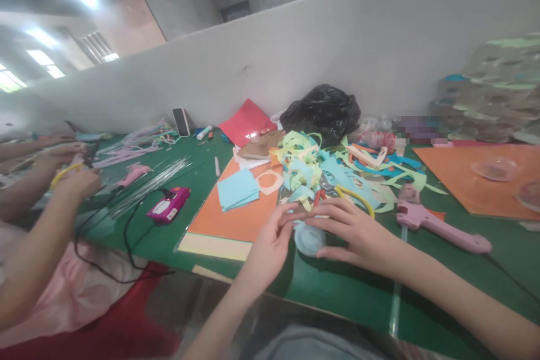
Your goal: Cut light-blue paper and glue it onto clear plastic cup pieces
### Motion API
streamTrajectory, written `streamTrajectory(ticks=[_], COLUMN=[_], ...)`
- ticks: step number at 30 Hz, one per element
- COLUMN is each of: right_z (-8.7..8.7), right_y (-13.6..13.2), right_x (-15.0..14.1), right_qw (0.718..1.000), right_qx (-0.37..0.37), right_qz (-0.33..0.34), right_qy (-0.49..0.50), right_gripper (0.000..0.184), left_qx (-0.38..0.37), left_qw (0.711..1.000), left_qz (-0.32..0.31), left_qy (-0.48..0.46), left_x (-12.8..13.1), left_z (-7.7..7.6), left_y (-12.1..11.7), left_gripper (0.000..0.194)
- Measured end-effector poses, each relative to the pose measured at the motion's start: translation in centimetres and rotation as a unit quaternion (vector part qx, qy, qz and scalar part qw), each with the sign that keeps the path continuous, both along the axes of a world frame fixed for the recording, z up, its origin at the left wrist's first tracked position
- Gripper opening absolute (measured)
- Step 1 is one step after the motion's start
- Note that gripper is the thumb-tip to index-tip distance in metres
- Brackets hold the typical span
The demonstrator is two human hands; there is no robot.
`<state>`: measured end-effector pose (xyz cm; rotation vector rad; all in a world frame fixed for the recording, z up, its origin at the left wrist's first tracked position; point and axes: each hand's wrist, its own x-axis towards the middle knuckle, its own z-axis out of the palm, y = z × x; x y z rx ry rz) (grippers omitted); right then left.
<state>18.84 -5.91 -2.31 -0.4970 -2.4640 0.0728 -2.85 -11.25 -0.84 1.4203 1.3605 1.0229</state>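
Close in front of me, both my hands surround a small, round, light-blue piece (pixel 310 240) that looks like a shallow plastic cup or lid. My left hand (pixel 274 236) has its fingers bent together at the left and far rim. On the other side, my right hand (pixel 356 230) curves over it, thumb against the near right edge and fingers across the far edge. Just beyond the fingers lie yellow-handled scissors (pixel 363 200), partly under paper scraps (pixel 301 166). A pink glue gun (pixel 442 229) with a clear glue stick rests right of my right hand.
Orange sheets (pixel 236 225) with light-blue paper squares (pixel 238 188) lie to the left. Behind stand a black plastic bag (pixel 323 112) and a low wall. A magenta box (pixel 169 205) with a black cord is farther left. Another person's hands (pixel 80 177) hold something yellow there.
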Motion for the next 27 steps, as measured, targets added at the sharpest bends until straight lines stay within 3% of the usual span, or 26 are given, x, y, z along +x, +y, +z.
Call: streamTrajectory(ticks=[4, 11, 13, 18, 22, 24, 27], right_z=[-0.1, -0.8, -1.0, 0.0, 0.9, 0.9, 0.4], right_y=[-0.2, 0.2, 0.3, 0.4, 1.0, 1.6, 2.4], right_x=[-0.2, 0.0, 0.2, 0.7, 1.3, 1.7, 2.3], right_qw=[0.999, 0.998, 0.998, 0.996, 0.990, 0.988, 0.984], right_qx=[-0.045, -0.031, -0.023, -0.059, -0.110, -0.090, 0.006], right_qz=[0.000, -0.024, -0.032, -0.052, -0.086, -0.121, -0.179], right_qy=[-0.029, -0.048, -0.050, -0.040, 0.018, 0.035, 0.019], right_gripper=[0.041, 0.044, 0.045, 0.048, 0.031, 0.029, 0.027], left_qx=[0.177, 0.362, 0.378, 0.351, 0.358, 0.362, 0.373], left_qw=[0.964, 0.862, 0.844, 0.840, 0.833, 0.831, 0.828], left_qz=[0.045, -0.037, -0.040, -0.032, -0.005, 0.012, 0.036], left_qy=[0.194, 0.352, 0.378, 0.411, 0.422, 0.423, 0.417], left_x=[-0.4, 0.8, 1.2, 1.2, 0.7, 0.5, 0.4], left_z=[-1.0, -0.6, -0.5, -0.9, -1.1, -0.8, 0.1], left_y=[-0.9, -2.5, -2.5, -2.2, -2.1, -2.2, -2.3], left_gripper=[0.035, 0.037, 0.036, 0.037, 0.036, 0.036, 0.036])
